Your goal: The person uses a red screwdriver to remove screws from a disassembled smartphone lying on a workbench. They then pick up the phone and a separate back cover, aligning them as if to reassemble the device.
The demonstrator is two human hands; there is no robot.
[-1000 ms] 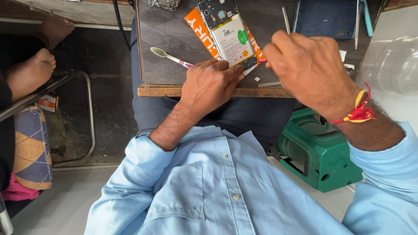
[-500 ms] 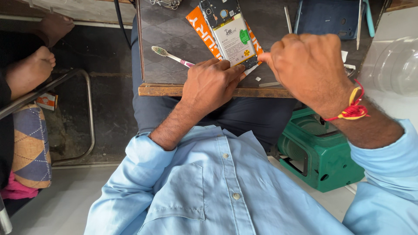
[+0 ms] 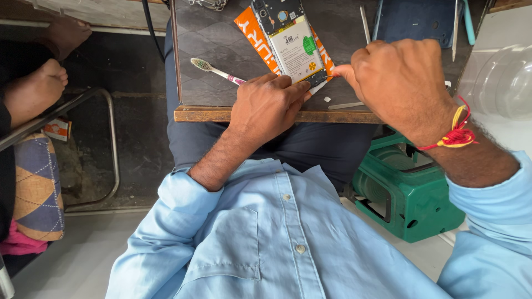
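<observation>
Light blue buttoned shirt; red-yellow thread wristband.

1. One opened phone, back removed, is seen on the table.
2. One orange packet is counted beneath it.
3. One toothbrush is shown.
4. One dark blue back cover is seen.
5. Two thin metal tools are counted.
6. Two hands, left hand and right hand, are shown.
7. One green stool is seen.
8. Two bare feet of another person are counted.

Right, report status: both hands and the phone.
Left hand pressing opened phone at its near end. Right hand closed at phone's right edge. Toothbrush lying left, clear.
</observation>
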